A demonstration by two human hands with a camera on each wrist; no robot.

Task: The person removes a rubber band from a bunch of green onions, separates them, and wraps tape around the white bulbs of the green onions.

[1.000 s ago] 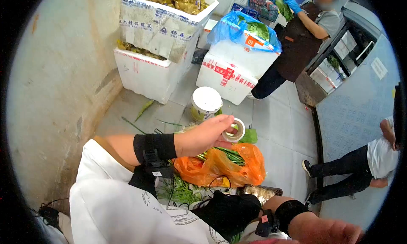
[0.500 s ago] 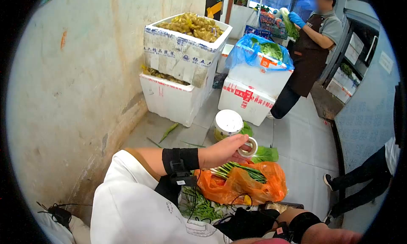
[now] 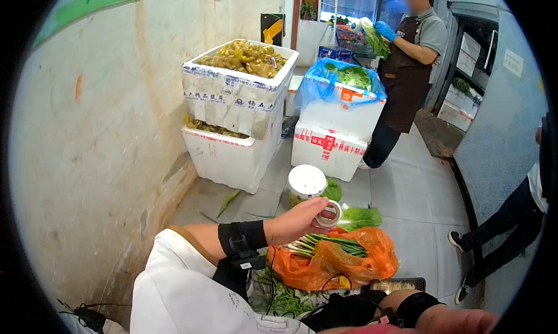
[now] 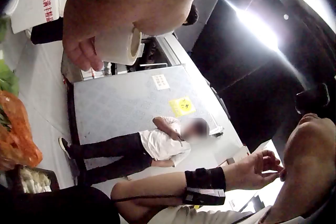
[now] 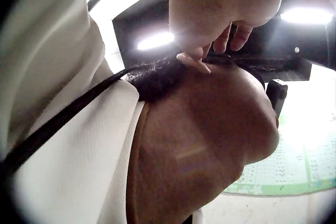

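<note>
My left hand [image 3: 311, 216] grips a small roll of pale tape [image 3: 329, 213] between thumb and fingers, above an orange plastic bag [image 3: 349, 261] with long green stalks [image 3: 325, 241] sticking out. The left wrist view shows the same tape roll [image 4: 119, 45] under the curled fingers [image 4: 84, 56]. My right hand [image 4: 265, 165] is raised to my chin and neck. In the right wrist view its loosely curled fingers [image 5: 202, 58] touch the skin there and hold nothing. Only the right forearm with its black strap [image 3: 414, 306] shows in the head view.
A white lidded tub [image 3: 306, 182] stands on the tiled floor beyond the bag. Stacked foam boxes [image 3: 232, 110] of produce sit against the wall [image 3: 87, 136]; another foam box [image 3: 334, 133] holds greens in blue plastic. An aproned person [image 3: 404, 67] stands behind it. Someone sits at right [image 3: 511, 218].
The head view has tilted upward, showing more of the back of the room. My left hand keeps its hold on the tape roll above the orange bag.
</note>
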